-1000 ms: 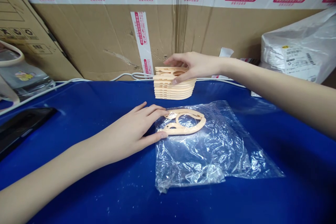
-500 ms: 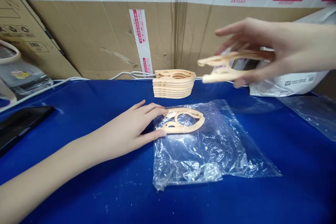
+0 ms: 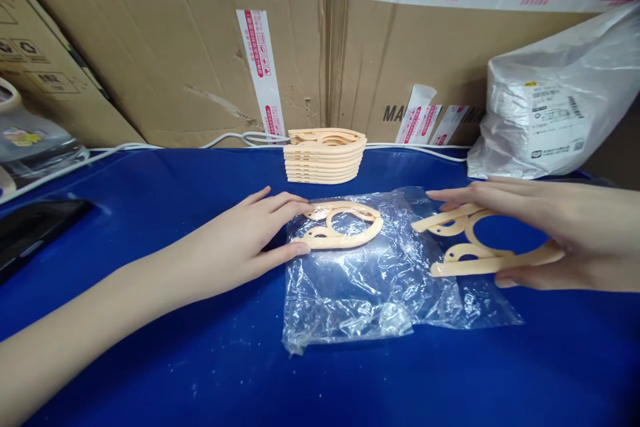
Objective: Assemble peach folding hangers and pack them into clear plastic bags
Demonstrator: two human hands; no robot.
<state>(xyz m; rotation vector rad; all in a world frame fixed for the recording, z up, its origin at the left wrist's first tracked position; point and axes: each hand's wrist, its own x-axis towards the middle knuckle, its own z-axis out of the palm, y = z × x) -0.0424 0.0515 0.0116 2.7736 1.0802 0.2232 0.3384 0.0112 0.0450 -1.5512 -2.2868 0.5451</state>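
A tall cardboard box (image 3: pixel 200 60), banded with red-and-white tape, forms the back wall of this workspace, rising behind a blue-covered bench (image 3: pixel 200 373) on which everything else is gathered. At the rear right sits a parcel in pale plastic (image 3: pixel 543 120), its label facing forward, well apart from the handwork. Spread flat near the middle, a crinkled clear bag (image 3: pixel 350 303) gives the work its setting, while a clear jug (image 3: pixel 40 147) and a dark phone (image 3: pixel 43 233) stand and lie at the left edge, seemingly out of the hands' way. Against the back, a neat stack of cream pieces (image 3: pixel 325 165) rests level, the like shapes nesting closely and apparently kept within reach. The left hand (image 3: pixel 255 230) lies with its thumb and fingers parted over the two ends of a looped cream piece (image 3: pixel 345 241) at the bag's left side, presumably to steady it; whether they grip or merely press, and whether the piece is inside the bag or on top, cannot be told. The right hand (image 3: pixel 575 223) grasps a second cream piece (image 3: pixel 470 265) by its outer end, fingers above and thumb below, leaving the narrow tips pointing left over the bag's right portion.
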